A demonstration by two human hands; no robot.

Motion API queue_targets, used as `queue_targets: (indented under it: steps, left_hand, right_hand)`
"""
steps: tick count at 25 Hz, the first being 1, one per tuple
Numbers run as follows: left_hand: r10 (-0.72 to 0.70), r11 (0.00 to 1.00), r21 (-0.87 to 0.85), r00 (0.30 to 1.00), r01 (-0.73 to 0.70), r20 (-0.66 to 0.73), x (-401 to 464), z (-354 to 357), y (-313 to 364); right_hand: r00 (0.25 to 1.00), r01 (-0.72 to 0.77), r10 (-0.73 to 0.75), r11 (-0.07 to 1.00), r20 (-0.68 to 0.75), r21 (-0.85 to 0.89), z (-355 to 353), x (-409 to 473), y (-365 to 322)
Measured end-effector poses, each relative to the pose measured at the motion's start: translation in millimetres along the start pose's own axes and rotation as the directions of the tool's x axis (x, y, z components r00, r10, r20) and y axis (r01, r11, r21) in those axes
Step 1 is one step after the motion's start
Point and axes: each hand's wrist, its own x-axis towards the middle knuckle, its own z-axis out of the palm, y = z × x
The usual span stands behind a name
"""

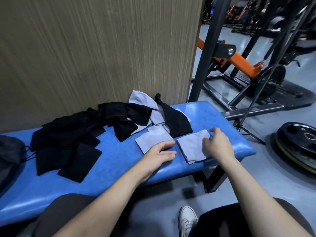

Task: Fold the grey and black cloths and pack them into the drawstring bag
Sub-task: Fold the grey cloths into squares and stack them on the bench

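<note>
now | right hand (216,145) pinches soft square grey cloth (191,147) | glossy blue bench (119,168)

A long blue padded vinyl bench (109,170) is set against a tall panel of brown wood-grain board (95,52). To the right, on the grey floor, a black steel frame with an orange painted arm (239,59) is seen, and a stack of round black weight plates (298,144) is laid flat near the bench's end. A white laced canvas shoe (187,219) is seen on the floor at the bottom edge.
</note>
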Motion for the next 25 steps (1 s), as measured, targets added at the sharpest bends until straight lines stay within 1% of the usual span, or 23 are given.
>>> queue_targets:
  steps: [1,2,3,4,5,6,7,8,9,10,11,13,15,17,19,21,23,25]
  left_hand:
    - [0.023,1.0,-0.015,1.0,-0.023,-0.005,-1.9,-2.5,2.6]
    - [0.059,0.998,-0.02,0.998,-0.059,-0.015,-3.1,-5.1,6.1]
    - [0.101,0.995,0.001,0.994,-0.101,-0.043,-3.8,-7.7,9.6]
    - [0.15,0.988,0.062,0.984,-0.145,-0.095,-3.5,-12.2,11.6]
    - [0.215,0.966,0.18,0.964,-0.186,-0.156,-1.8,-17.6,11.0]
    - [0.296,0.912,0.352,0.933,-0.212,-0.207,0.6,-22.8,8.5]
    - [0.387,0.81,0.546,0.895,-0.215,-0.223,3.4,-28.0,3.6]
    - [0.469,0.667,0.721,0.858,-0.189,-0.209,5.1,-31.9,-2.1]
    - [0.513,0.539,0.831,0.837,-0.142,-0.19,6.5,-34.8,-7.7]
    - [0.524,0.455,0.886,0.832,-0.092,-0.183,7.7,-36.7,-12.6]
    - [0.521,0.41,0.911,0.833,-0.054,-0.185,9.0,-37.6,-15.4]
    - [0.494,0.4,0.916,0.846,-0.017,-0.2,10.4,-38.6,-16.2]
    - [0.458,0.4,0.916,0.865,0.005,-0.205,9.9,-40.2,-14.7]
    - [0.415,0.396,0.917,0.883,0.04,-0.218,8.4,-42.9,-12.8]
    - [0.374,0.403,0.913,0.897,0.07,-0.234,6.5,-46.8,-11.0]
    - [0.357,0.401,0.913,0.906,0.073,-0.229,3.6,-52.3,-9.3]
    - [0.344,0.393,0.916,0.913,0.073,-0.221,-2.5,-59.7,-6.5]
    - [0.32,0.392,0.917,0.923,0.074,-0.212,-11.1,-68.9,-4.5]
  right_hand:
    - [0.994,0.06,-0.069,0.992,-0.082,-0.107,1.9,-2.7,-3.2]
    - [0.969,0.144,-0.18,0.968,-0.168,-0.204,2.8,-6.8,-7.6]
    - [0.927,0.248,-0.308,0.932,-0.215,-0.265,4.8,-11.2,-11.9]
    - [0.878,0.358,-0.426,0.887,-0.219,-0.292,7.7,-16.0,-16.8]
    - [0.844,0.441,-0.505,0.846,-0.183,-0.3,12.5,-20.5,-20.0]
    - [0.835,0.486,-0.538,0.82,-0.117,-0.303,18.2,-24.7,-22.6]
    - [0.847,0.494,-0.53,0.81,-0.035,-0.316,24.1,-28.2,-24.3]
    - [0.867,0.482,-0.496,0.807,0.051,-0.341,30.0,-30.1,-24.3]
    - [0.88,0.468,-0.459,0.802,0.118,-0.371,34.6,-30.7,-23.1]
    - [0.887,0.46,-0.433,0.795,0.162,-0.394,38.2,-30.2,-20.9]
    - [0.888,0.46,-0.42,0.789,0.189,-0.407,40.5,-29.6,-19.8]
    - [0.891,0.454,-0.408,0.789,0.199,-0.415,43.0,-29.4,-20.7]
    - [0.881,0.47,-0.448,0.783,0.155,-0.407,44.2,-32.2,-27.6]
    - [0.819,0.561,-0.566,0.75,0.1,-0.35,47.0,-37.3,-41.1]
    - [0.735,0.668,-0.671,0.693,0.095,-0.272,51.9,-42.6,-58.9]
    - [0.671,0.741,-0.72,0.64,0.177,-0.203,58.7,-49.8,-77.6]
    - [0.632,0.771,-0.719,0.62,0.289,-0.144,66.3,-58.3,-92.9]
    - [0.61,0.775,-0.704,0.625,0.363,-0.09,71.7,-63.9,-103.5]
